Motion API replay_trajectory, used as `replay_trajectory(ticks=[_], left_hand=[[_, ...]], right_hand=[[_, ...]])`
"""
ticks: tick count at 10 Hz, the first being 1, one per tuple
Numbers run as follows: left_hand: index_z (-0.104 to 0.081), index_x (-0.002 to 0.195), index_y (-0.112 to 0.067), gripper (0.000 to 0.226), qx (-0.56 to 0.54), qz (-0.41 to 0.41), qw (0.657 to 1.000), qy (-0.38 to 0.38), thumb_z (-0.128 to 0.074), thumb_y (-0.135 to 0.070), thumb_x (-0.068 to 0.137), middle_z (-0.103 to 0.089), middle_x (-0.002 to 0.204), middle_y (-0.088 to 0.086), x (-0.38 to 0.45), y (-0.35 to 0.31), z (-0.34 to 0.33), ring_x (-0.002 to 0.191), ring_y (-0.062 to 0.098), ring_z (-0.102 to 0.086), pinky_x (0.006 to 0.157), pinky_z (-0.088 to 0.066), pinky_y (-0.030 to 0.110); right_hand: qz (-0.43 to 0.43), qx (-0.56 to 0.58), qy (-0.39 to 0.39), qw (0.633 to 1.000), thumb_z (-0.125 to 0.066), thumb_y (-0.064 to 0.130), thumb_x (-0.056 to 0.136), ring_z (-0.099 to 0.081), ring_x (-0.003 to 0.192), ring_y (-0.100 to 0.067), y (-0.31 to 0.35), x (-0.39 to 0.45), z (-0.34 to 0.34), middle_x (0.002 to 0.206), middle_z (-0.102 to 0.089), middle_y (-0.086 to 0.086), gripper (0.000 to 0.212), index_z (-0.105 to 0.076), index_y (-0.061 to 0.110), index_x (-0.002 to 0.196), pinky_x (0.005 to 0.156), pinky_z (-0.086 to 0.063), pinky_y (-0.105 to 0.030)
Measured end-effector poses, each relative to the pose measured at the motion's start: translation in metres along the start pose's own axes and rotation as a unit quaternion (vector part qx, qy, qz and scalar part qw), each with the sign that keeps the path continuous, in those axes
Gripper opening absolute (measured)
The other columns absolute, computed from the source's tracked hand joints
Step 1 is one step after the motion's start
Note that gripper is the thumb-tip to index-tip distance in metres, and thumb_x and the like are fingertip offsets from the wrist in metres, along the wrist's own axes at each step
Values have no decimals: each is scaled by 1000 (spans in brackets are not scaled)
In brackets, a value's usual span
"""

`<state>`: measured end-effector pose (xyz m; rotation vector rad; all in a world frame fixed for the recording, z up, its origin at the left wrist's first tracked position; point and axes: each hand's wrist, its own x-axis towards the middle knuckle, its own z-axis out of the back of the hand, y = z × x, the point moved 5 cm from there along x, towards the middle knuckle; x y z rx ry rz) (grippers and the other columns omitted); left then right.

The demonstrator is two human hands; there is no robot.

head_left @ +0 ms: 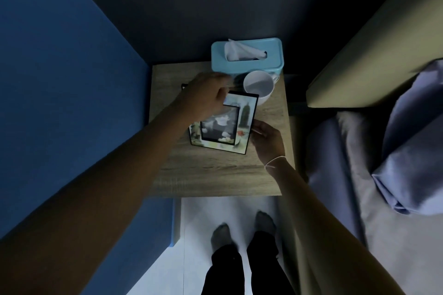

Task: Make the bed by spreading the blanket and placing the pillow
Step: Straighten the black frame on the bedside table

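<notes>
I stand at a wooden bedside table (215, 175) with a picture frame (244, 115) lying on it. My left hand (206, 96) grips the frame's top left part, fingers curled over its edge. My right hand (266, 137) pinches the frame's right edge. The bed is at the right, with a lavender pillow (412, 151) and a rumpled lavender blanket (335, 170) beside the beige headboard (374, 38). Neither hand touches the bedding.
A light blue tissue box (249, 64) and a white mug (259, 86) stand at the back of the table, close to the frame. Blue walls close in at the left and behind. My feet (242, 230) are on a pale floor in front of the table.
</notes>
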<state>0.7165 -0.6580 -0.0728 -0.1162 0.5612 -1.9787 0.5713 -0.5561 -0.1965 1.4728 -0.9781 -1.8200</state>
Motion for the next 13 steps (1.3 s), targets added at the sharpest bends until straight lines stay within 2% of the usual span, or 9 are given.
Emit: replay_trajectory(ticks=[1,2,3,4,5,8,9,11,13], left_hand=[[-22,148,-8,58,57,26,993,-96,-44,-19,96,-18,157,13,-26,13,-7,144,28,-18,117,-21,43],[-2,150,-6,71,10,119,986,-119,-46,-19,95,2,159,15,-55,25,-25,147,28,1,120,-10,44],[7,149,-8,80,-121,233,960,-100,-47,-22,93,2,159,16,-72,44,-53,146,31,-2,119,-12,49],[-5,150,-22,76,-221,286,928,-91,-38,-39,83,-24,155,14,-80,58,-70,137,35,-34,109,-31,57],[-7,150,-21,72,-241,301,920,-77,-42,-28,88,-24,156,9,-85,59,-77,137,31,-35,109,-31,57],[-18,148,-15,71,-259,292,914,-112,-51,-15,85,-35,149,12,-75,76,-70,130,29,-42,101,-39,34],[-20,147,-15,73,-258,292,914,-110,-48,-23,80,-36,148,12,-71,83,-68,130,30,-42,105,-38,38],[-18,148,-16,69,-260,253,925,-112,-50,-6,88,-32,150,5,-65,78,-58,132,18,-37,96,-28,20],[-12,149,-17,70,-257,248,928,-107,-49,-14,90,-29,153,8,-85,85,-73,136,24,-36,104,-37,33]], right_hand=[[-2,-40,-11,999,-49,4,91,-60,116,-15,-1,-14,-2,128,-62,-2,45,-54,20,133,100,-49,-33],[18,-101,-34,994,-47,-1,90,-48,130,-23,-4,-31,-10,142,-50,-7,61,-35,20,146,111,-38,-39],[26,-140,-26,990,-45,-4,90,-47,130,-26,-3,-44,-21,142,-50,-9,68,-25,21,150,105,-36,-30],[30,-143,-26,989,-43,-3,90,-52,123,-30,0,-49,-30,137,-54,-9,69,-24,24,150,101,-41,-32],[41,-136,-21,990,-44,-3,90,-52,122,-29,5,-43,-36,136,-54,-9,69,-25,25,150,100,-41,-31],[75,-166,-7,983,-46,4,89,-55,118,-29,19,1,-45,132,-58,-8,66,-27,27,148,99,-43,-36],[75,-166,-5,983,-46,0,86,-53,120,-30,21,7,-48,135,-56,-7,70,-28,29,147,96,-40,-31],[107,-158,-7,982,-45,-1,86,-51,124,-30,17,5,-50,138,-53,-6,71,-25,28,148,104,-43,-45],[96,-183,-37,978,-47,9,93,-46,129,-32,12,-2,-49,146,-46,-10,63,-24,20,150,106,-38,-36]])
